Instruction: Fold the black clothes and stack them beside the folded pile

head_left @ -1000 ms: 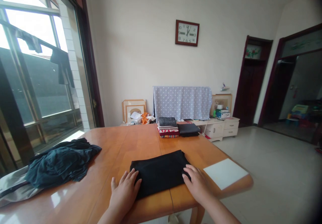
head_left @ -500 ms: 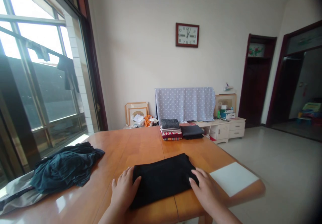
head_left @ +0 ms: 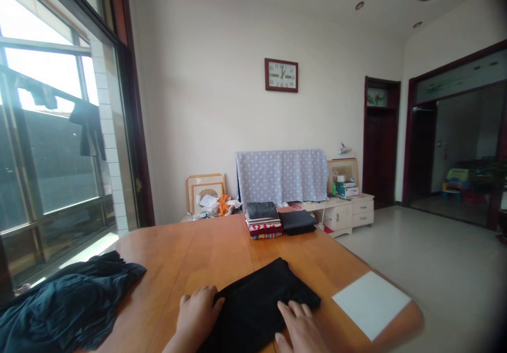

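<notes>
A folded black garment point(head_left: 253, 303) lies at a slant on the wooden table in front of me, its lower part cut off by the picture's edge. At its left edge is my left hand point(head_left: 198, 316), closed, with the thumb over the cloth and the fingers curled beside it. My right hand point(head_left: 299, 326) rests on the right part of the garment, fingers apart and slightly bent, thumb spread away. To the left is a crumpled dark teal garment point(head_left: 75, 303), out of reach of both hands.
The wooden table point(head_left: 190, 252) holds a stack of folded clothes point(head_left: 263, 221) at its far edge, beside folded dark clothes point(head_left: 297, 221). A pale sheet point(head_left: 372, 303) lies near the right corner. Beyond stand a white cabinet point(head_left: 343, 218) and a cloth-draped object point(head_left: 283, 176).
The black garment has turned, its right end now angled nearer to me. My right hand has moved left and inward over it. The head view has tilted up and turned slightly right.
</notes>
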`<state>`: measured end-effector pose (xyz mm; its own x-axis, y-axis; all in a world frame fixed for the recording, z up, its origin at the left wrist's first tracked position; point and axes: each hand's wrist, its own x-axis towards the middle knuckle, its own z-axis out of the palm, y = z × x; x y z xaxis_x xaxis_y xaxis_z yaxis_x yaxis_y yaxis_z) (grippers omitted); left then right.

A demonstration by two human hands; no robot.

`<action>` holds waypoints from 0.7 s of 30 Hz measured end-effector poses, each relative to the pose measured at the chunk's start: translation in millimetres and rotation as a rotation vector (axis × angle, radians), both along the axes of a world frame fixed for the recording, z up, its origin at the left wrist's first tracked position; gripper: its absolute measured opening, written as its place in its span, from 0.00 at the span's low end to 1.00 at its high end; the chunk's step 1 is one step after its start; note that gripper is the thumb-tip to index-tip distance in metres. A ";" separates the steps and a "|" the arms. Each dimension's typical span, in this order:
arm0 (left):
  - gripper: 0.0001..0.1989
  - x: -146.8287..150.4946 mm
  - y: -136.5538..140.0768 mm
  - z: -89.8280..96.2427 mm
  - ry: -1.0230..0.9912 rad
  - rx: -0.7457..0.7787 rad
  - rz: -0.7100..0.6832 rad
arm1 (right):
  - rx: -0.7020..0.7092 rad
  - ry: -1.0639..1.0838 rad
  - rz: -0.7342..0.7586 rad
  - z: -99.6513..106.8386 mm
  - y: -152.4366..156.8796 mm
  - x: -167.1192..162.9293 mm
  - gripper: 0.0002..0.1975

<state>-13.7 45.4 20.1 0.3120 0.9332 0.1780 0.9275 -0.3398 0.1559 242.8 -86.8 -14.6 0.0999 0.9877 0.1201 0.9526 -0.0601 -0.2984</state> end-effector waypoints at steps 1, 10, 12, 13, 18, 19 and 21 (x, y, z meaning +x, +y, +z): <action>0.15 -5.6 -3.8 1.9 0.004 -0.012 0.017 | 0.003 0.010 0.005 -0.5 6.6 -2.2 0.33; 0.15 -59.5 -70.9 -2.6 -0.077 -0.137 0.287 | 0.080 0.094 0.110 -2.0 99.4 -37.8 0.31; 0.17 -63.6 -83.6 -3.9 -0.096 -0.106 0.301 | 0.152 0.137 0.116 -0.9 104.3 -47.8 0.31; 0.18 -64.4 -88.4 -3.9 -0.094 -0.078 0.314 | 0.207 0.170 0.126 0.0 103.0 -52.2 0.29; 0.14 -64.0 -102.0 1.9 -0.048 -0.057 0.339 | 0.383 0.454 0.182 6.3 78.2 -67.5 0.18; 0.12 -63.4 -103.8 3.8 -0.045 -0.074 0.336 | 0.367 0.529 0.191 6.8 73.5 -69.9 0.17; 0.10 -61.0 -107.5 7.7 -0.046 -0.068 0.336 | 0.280 0.696 0.189 6.7 66.3 -74.7 0.15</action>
<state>-74.7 -62.1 27.9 -0.0213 0.9927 0.1183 0.9773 -0.0043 0.2118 168.1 -20.5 -7.8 0.0762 0.9376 0.3393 0.5267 0.2512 -0.8121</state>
